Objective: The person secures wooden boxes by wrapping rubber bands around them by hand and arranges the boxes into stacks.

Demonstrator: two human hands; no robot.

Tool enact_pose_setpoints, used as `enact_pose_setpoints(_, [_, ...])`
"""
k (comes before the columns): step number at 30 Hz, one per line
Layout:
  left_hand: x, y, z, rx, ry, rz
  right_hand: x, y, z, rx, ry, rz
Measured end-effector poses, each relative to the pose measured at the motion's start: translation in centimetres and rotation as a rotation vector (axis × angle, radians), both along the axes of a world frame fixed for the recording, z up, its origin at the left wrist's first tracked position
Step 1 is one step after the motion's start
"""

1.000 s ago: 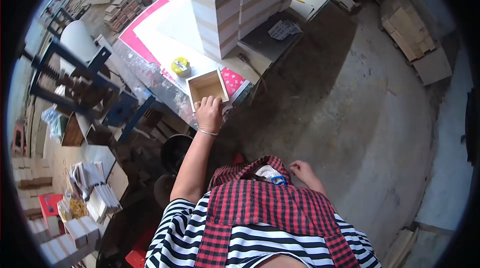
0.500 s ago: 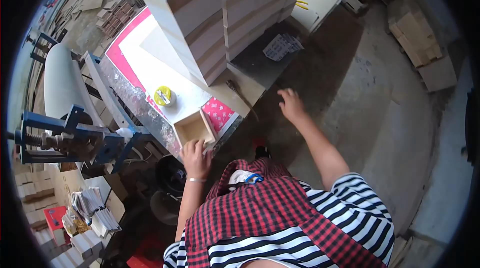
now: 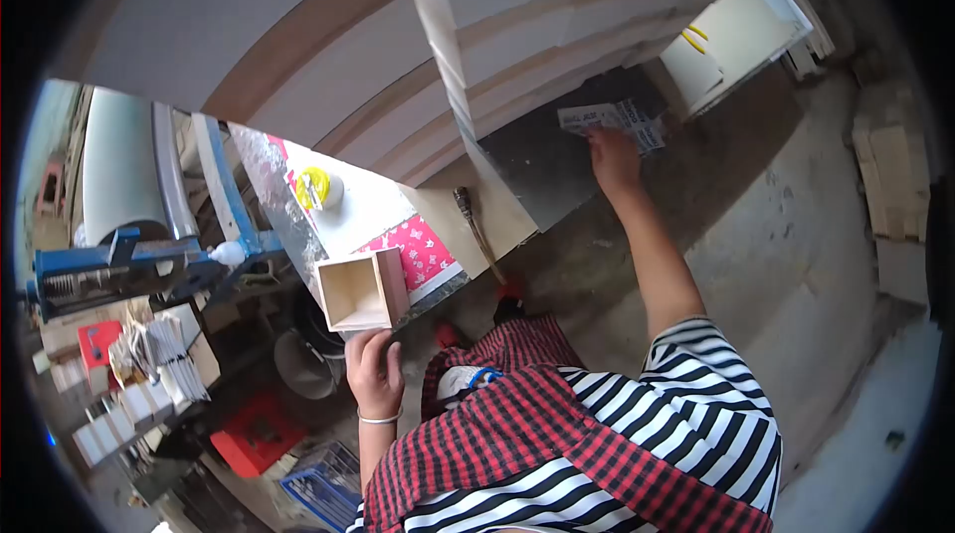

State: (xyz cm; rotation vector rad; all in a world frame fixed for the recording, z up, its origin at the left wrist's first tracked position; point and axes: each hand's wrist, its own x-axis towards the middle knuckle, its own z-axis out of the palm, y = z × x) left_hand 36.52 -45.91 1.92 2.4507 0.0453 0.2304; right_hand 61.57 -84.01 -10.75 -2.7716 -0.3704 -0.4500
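At the edge of the bench, my left hand [image 3: 375,376] is just below a small open wooden box [image 3: 390,279]. Its fingers are loosely bent with the thumb apart, the fingertips close to the box's lower edge; whether they touch it I cannot tell. My right hand [image 3: 616,160] reaches out to the dark end of the bench. There its fingers are closed on the near edge of a printed paper sheet [image 3: 595,116], among papers with large dark lettering. The fingertips partly cover the paper.
Tall stacked pale panels or boxes [image 3: 348,56] rise over the bench. A yellow-lidded tub [image 3: 316,189], pink patterned paper [image 3: 416,247] and a brush-like tool with a dark end [image 3: 464,203] lie nearby. A blue metal frame [image 3: 227,185] stands left; a red stool-like object [image 3: 257,434] is below.
My right hand has moved forward from open air onto the printed papers. My left hand has drawn back from the box's rim, and the box now sits turned. The view has shifted.
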Motion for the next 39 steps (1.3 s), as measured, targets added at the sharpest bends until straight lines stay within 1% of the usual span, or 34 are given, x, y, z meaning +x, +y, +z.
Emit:
enact_pose_setpoints(1, [0.4, -0.6, -0.1, 0.001, 0.005, 0.028, -0.2, 0.7, 2.1, 0.163, -0.039, -0.033])
enact_pose_setpoints(2, [0.7, -1.1, -0.3, -0.177, 0.120, 0.048, -1.0, 1.8, 4.4, 0.165, -0.032, -0.006])
enact_pose_setpoints(3, [1.2, -1.6, -0.5, -0.358, 0.230, 0.071, -2.5, 3.3, 6.9, 0.536, 0.066, -0.024])
enact_pose_setpoints(4, [1.9, -2.5, -0.6, -0.622, 0.309, 0.123, -4.3, 4.8, 8.6, 0.902, 0.182, -0.041])
enact_pose_setpoints(5, [2.9, -3.5, -0.8, -0.888, 0.372, 0.180, -6.1, 6.3, 9.4, 1.089, 0.305, -0.023])
enact_pose_setpoints(6, [3.6, -4.4, -1.1, -1.096, 0.376, 0.182, -7.9, 7.9, 10.0, 1.274, 0.440, -0.005])
enact_pose_setpoints(7, [4.3, -5.3, -1.4, -1.302, 0.367, 0.180, -9.5, 9.8, 10.4, 1.363, 0.531, 0.085])
enact_pose_setpoints(8, [4.8, -6.1, -1.5, -1.364, 0.362, 0.209, -10.9, 11.6, 10.7, 1.448, 0.622, 0.172])
enact_pose_setpoints(9, [5.1, -6.4, -1.5, -1.428, 0.354, 0.236, -12.1, 13.2, 10.8, 1.446, 0.658, 0.205])
enact_pose_setpoints(10, [5.0, -6.0, -1.5, -1.426, 0.328, 0.277, -13.3, 14.6, 10.6, 1.523, 0.829, 0.274])
enact_pose_setpoints(11, [4.9, -5.3, -1.5, -1.371, 0.392, 0.286, -14.5, 15.6, 10.4, 1.593, 0.995, 0.338])
enact_pose_setpoints(12, [4.4, -5.0, -1.3, -1.318, 0.456, 0.290, -15.6, 15.9, 10.1, 1.584, 1.017, 0.363])
enact_pose_setpoints(13, [3.6, -5.1, -1.5, -1.320, 0.428, 0.315, -16.7, 16.2, 9.6, 1.578, 1.086, 0.306])
enact_pose_setpoints(15, [2.4, -4.3, -1.6, -1.515, 0.170, 0.219, -18.0, 18.0, 9.1, 1.553, 1.244, 0.254])
enact_pose_setpoints(17, [0.3, -3.3, -0.2, -1.415, 0.145, 0.214, -18.7, 19.1, 10.6, 1.434, 1.216, 0.356])
enact_pose_setpoints(19, [-2.0, -2.2, -0.1, -1.378, 0.091, 0.156, -19.4, 20.2, 11.8, 1.344, 1.031, 0.457])
enact_pose_setpoints(20, [-3.4, -1.8, -0.1, -1.356, 0.033, 0.193, -19.8, 21.4, 12.6, 1.333, 1.055, 0.528])
enact_pose_setpoints(22, [-5.8, -0.4, 0.2, -1.411, -0.074, 0.134, -20.8, 23.8, 14.5, 1.216, 0.864, 0.614])
enact_pose_setpoints(23, [-7.0, 0.9, 0.7, -1.405, -0.110, 0.148, -21.5, 24.8, 15.0, 1.159, 0.763, 0.638])
enact_pose_setpoints(24, [-8.3, 2.0, 1.1, -1.361, -0.119, 0.208, -22.2, 26.1, 15.3, 1.143, 0.767, 0.657])
enact_pose_setpoints(26, [-10.7, 2.9, 1.0, -1.323, -0.080, 0.290, -23.1, 28.0, 15.5, 0.912, 1.205, 0.733])
enact_pose_setpoints(28, [-13.0, 4.7, 1.6, -1.458, -0.064, 0.406, -25.2, 30.7, 15.8, 0.917, 1.265, 0.700])
enact_pose_setpoints(30, [-15.0, 6.3, 1.7, -1.657, -0.238, 0.479, -27.4, 33.3, 15.6, 1.011, 1.285, 0.714])
enact_pose_setpoints(31, [-16.5, 7.1, 2.4, -1.680, -0.222, 0.468, -28.5, 34.2, 15.7, 1.001, 1.278, 0.687])
enact_pose_setpoints(33, [-19.0, 8.8, 3.7, -1.765, -0.176, 0.531, -30.2, 35.8, 15.8, 1.139, 1.429, 0.653])
enact_pose_setpoints(34, [-19.5, 8.9, 3.4, -1.777, -0.172, 0.529, -31.0, 36.3, 15.8, 1.131, 1.428, 0.643])
enact_pose_setpoints(37, [-20.8, 9.8, 2.9, -1.457, -0.237, 0.578, -32.8, 38.0, 16.2, 1.175, 1.366, 0.701])
enact_pose_setpoints(39, [-21.3, 10.5, 2.8, -1.496, -0.266, 0.577, -33.3, 38.9, 16.6, 1.138, 1.365, 0.706])
